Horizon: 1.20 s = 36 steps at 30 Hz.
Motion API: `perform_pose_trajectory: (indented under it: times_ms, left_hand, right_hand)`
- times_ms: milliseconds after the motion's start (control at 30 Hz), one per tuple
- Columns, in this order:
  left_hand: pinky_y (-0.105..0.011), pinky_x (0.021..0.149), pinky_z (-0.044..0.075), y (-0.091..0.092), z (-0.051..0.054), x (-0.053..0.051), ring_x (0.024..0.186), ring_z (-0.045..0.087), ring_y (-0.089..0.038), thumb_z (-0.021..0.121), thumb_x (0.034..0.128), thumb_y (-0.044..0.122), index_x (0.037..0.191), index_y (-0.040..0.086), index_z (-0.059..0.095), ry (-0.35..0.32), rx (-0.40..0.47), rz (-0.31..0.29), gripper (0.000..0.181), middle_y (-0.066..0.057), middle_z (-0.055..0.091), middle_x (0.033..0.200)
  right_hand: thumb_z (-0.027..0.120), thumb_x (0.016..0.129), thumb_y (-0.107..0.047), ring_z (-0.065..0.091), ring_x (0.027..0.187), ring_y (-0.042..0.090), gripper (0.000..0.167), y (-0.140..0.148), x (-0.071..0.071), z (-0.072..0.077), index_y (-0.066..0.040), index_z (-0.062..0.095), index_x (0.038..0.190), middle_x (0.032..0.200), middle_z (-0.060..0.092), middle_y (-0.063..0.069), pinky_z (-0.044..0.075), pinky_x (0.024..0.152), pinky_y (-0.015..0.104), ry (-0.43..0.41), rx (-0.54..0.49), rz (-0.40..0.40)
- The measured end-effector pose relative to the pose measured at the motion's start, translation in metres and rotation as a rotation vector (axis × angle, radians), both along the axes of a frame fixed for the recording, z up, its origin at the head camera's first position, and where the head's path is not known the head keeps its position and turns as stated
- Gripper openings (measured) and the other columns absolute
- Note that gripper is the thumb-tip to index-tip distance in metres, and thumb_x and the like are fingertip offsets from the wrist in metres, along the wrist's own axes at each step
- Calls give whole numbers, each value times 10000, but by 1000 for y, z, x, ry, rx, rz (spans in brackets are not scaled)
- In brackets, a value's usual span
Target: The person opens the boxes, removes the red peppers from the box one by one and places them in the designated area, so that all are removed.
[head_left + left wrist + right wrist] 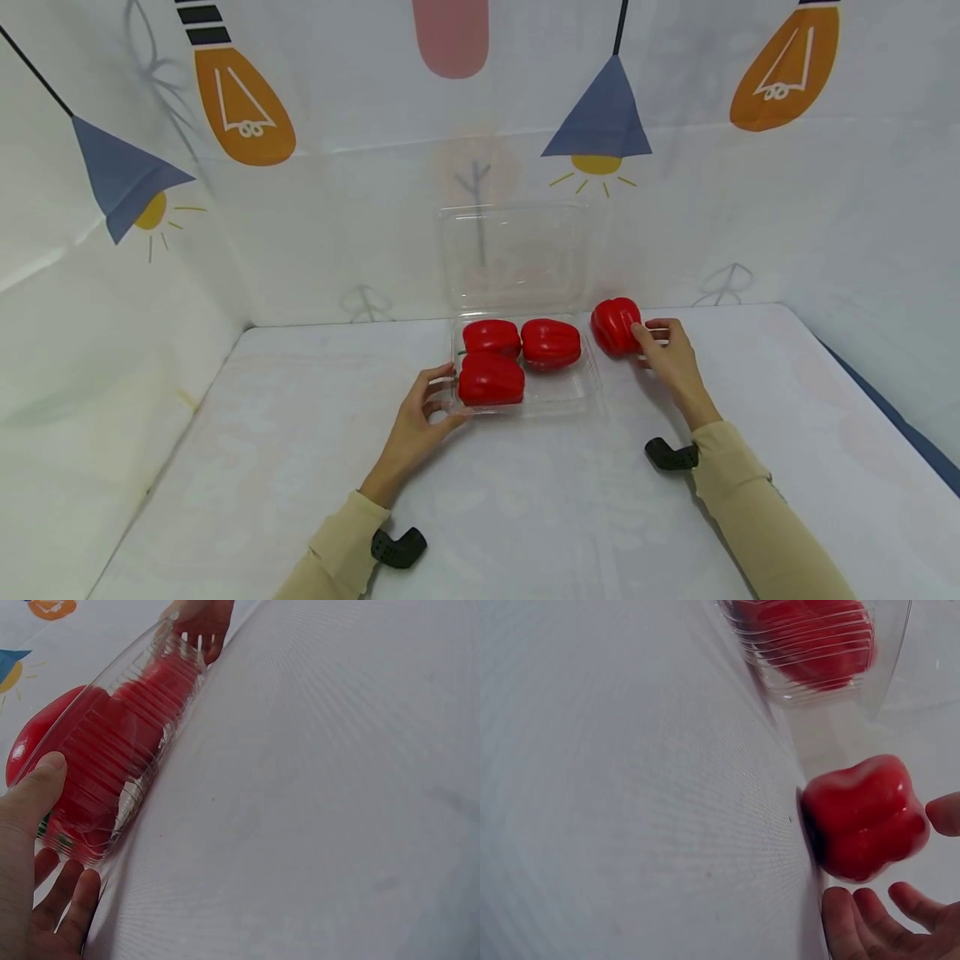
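A clear plastic clamshell container (558,400) stands at the back of the table, its lid (517,258) raised against the wall. Three red bell peppers lie inside: one at back left (491,337), one at right (551,343), one at front left (491,379). My left hand (423,417) holds the container's front left corner, thumb (46,780) on the front wall and fingers round the left side. Right of the container, another red bell pepper (866,817) rests on the table. Around it my right hand (671,362) spreads thumb and fingers, with small gaps showing in the right wrist view.
A white cloth covers the table (315,467). Close behind the container rises a white wall sheet (337,225) printed with lamps and bulbs. A dark blue strip (900,425) runs along the right edge. Each sleeve has a black device (671,455) at its cuff.
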<state>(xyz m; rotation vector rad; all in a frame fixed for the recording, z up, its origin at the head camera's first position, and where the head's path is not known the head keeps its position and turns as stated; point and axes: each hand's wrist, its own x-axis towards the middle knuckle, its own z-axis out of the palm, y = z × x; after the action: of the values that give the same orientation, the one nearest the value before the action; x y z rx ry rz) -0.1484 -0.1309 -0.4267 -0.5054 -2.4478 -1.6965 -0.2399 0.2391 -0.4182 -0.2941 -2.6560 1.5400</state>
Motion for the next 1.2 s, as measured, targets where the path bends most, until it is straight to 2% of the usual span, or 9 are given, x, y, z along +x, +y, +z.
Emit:
perform_pose_trajectory:
  times_ms: [300, 500, 633, 767, 967, 1200]
  left_hand:
    - [-411, 957, 513, -1, 0, -1, 1236, 510, -307, 742, 801, 84, 1378, 47, 393, 8, 4, 0, 676, -115, 476, 1394]
    - [-435, 954, 509, -1, 1, -1, 1234, 512, -301, 743, 801, 88, 1383, 61, 393, 19, 5, 4, 680, -113, 477, 1387]
    - [-436, 956, 508, -1, 2, -1, 1232, 512, -295, 744, 801, 93, 1383, 64, 393, 17, 2, 6, 681, -112, 478, 1383]
    - [-394, 954, 517, 0, 2, -2, 1223, 518, -281, 749, 795, 86, 1377, 64, 400, 8, -9, 14, 679, -101, 486, 1372]
    - [-392, 959, 514, 0, -1, -1, 1234, 514, -286, 745, 800, 95, 1385, 70, 394, 9, -7, 8, 683, -103, 479, 1388]
    - [-396, 952, 518, -1, -3, -1, 1235, 513, -299, 745, 798, 87, 1386, 56, 390, 22, -1, 8, 688, -115, 475, 1394]
  right_hand:
    - [418, 944, -519, 558, 1022, 326, 657, 0, -2, 0, -18, 336, 1361, 1305, 445, 239, 554, 660, 177, 40, -13, -23]
    - [453, 948, -472, 545, 904, 157, 580, 0, -3, 3, -25, 393, 1313, 1256, 486, 177, 532, 662, 134, 131, -27, -53]
    - [470, 949, -446, 509, 846, 63, 554, 0, -2, 5, -23, 415, 1301, 1249, 495, 155, 525, 661, 128, 164, -31, -58]
    - [461, 951, -452, 504, 877, 78, 544, 0, -2, 4, -36, 420, 1300, 1255, 498, 143, 512, 667, 114, 165, -15, -62]
    - [476, 952, -416, 466, 1032, 129, 495, -1, -2, 5, -47, 444, 1278, 1265, 505, 131, 450, 652, 57, 206, -11, -76]
    - [472, 962, -379, 487, 1122, 205, 446, -3, -1, 4, -65, 453, 1278, 1260, 512, 106, 432, 768, 119, 271, 9, -68]
